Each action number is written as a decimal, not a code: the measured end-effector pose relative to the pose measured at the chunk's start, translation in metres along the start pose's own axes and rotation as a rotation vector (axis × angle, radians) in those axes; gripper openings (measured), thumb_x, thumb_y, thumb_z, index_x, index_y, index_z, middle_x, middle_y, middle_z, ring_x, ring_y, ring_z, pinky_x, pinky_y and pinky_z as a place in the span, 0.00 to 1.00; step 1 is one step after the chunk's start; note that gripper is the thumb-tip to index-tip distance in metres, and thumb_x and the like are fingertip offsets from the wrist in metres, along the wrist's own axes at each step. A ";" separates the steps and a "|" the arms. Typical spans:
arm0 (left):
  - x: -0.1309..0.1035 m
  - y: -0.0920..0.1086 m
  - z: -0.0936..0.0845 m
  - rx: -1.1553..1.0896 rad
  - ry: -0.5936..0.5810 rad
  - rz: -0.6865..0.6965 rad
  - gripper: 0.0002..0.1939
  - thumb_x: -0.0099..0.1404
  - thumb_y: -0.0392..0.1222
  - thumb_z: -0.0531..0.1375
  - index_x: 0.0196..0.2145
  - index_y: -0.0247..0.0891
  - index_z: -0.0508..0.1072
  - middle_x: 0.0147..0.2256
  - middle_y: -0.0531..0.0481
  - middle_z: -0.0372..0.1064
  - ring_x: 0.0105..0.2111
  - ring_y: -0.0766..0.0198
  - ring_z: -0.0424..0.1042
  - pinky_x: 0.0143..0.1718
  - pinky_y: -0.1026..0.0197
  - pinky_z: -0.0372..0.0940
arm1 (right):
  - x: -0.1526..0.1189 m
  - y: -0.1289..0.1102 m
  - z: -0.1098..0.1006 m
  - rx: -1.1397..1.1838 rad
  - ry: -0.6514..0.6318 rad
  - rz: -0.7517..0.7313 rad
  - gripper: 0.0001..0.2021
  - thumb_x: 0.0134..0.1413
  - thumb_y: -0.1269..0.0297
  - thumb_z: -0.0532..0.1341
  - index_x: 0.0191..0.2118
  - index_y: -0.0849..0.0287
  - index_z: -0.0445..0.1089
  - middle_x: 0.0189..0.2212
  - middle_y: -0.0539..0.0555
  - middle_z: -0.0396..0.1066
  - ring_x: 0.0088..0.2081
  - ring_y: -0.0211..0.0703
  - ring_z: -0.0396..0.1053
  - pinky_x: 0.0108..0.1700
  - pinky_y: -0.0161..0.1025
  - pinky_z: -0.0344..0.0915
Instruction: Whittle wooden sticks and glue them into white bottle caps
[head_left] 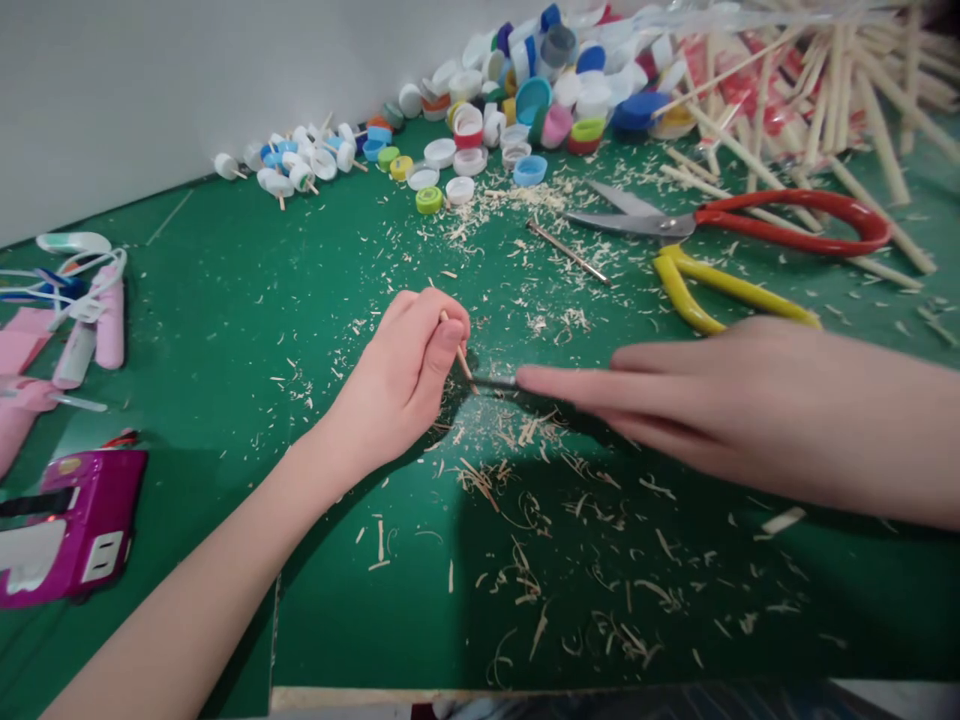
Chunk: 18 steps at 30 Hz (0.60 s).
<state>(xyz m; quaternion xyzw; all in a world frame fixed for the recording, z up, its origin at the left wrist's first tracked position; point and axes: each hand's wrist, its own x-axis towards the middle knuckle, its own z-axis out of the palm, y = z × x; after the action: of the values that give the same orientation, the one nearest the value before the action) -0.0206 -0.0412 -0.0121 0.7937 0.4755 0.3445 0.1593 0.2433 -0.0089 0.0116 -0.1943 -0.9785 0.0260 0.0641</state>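
Note:
My left hand point(409, 370) is closed around a thin wooden stick point(466, 368), thumb on top, with the stick's lower end poking out toward the table. My right hand point(720, 400) comes in from the right, somewhat blurred, its index finger stretched along a slim dark blade point(491, 381), which looks like a craft knife. The blade's tip meets the stick near its free end. Most of the knife's handle is hidden under my right hand. Pale wood shavings point(536, 430) lie scattered on the green table point(202, 380) around and below both hands.
Scissors point(667, 225) with red and yellow handles lie open beyond my right hand, near a metal rod point(570, 252). Bottle caps point(469, 120) and wooden sticks point(832, 100) are heaped at the back. Capped sticks point(300, 160) sit back left. A magenta device point(112, 490) stands left.

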 end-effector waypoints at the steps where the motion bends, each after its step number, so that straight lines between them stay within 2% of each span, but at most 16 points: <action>1: 0.000 0.000 0.000 -0.003 -0.002 0.004 0.14 0.75 0.46 0.42 0.35 0.41 0.62 0.31 0.51 0.67 0.34 0.65 0.66 0.39 0.58 0.65 | 0.000 0.000 0.001 0.009 -0.027 -0.015 0.25 0.69 0.60 0.39 0.69 0.44 0.47 0.25 0.48 0.66 0.17 0.34 0.54 0.19 0.36 0.46; 6: 0.000 0.000 0.000 -0.010 0.005 0.016 0.15 0.75 0.45 0.42 0.35 0.41 0.63 0.33 0.51 0.67 0.34 0.66 0.66 0.39 0.58 0.64 | 0.001 0.002 0.001 -0.035 0.007 0.010 0.26 0.69 0.58 0.40 0.70 0.41 0.43 0.25 0.47 0.66 0.19 0.37 0.54 0.20 0.38 0.47; 10: 0.000 -0.001 0.000 -0.011 0.015 0.013 0.15 0.75 0.44 0.42 0.36 0.41 0.63 0.32 0.51 0.67 0.34 0.67 0.66 0.39 0.59 0.64 | -0.002 0.005 0.002 -0.082 -0.023 -0.052 0.26 0.69 0.59 0.39 0.71 0.44 0.40 0.24 0.47 0.64 0.17 0.36 0.51 0.20 0.39 0.44; 18: 0.000 0.000 0.000 0.011 0.018 0.016 0.15 0.75 0.44 0.42 0.36 0.41 0.64 0.32 0.50 0.67 0.35 0.65 0.67 0.38 0.58 0.64 | 0.001 0.004 0.001 -0.062 0.021 -0.023 0.26 0.69 0.59 0.39 0.70 0.41 0.40 0.25 0.47 0.64 0.17 0.36 0.51 0.19 0.37 0.45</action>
<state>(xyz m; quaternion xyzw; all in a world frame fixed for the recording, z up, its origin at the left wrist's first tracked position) -0.0208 -0.0409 -0.0120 0.7951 0.4723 0.3505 0.1479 0.2436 -0.0045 0.0108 -0.1854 -0.9802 -0.0072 0.0687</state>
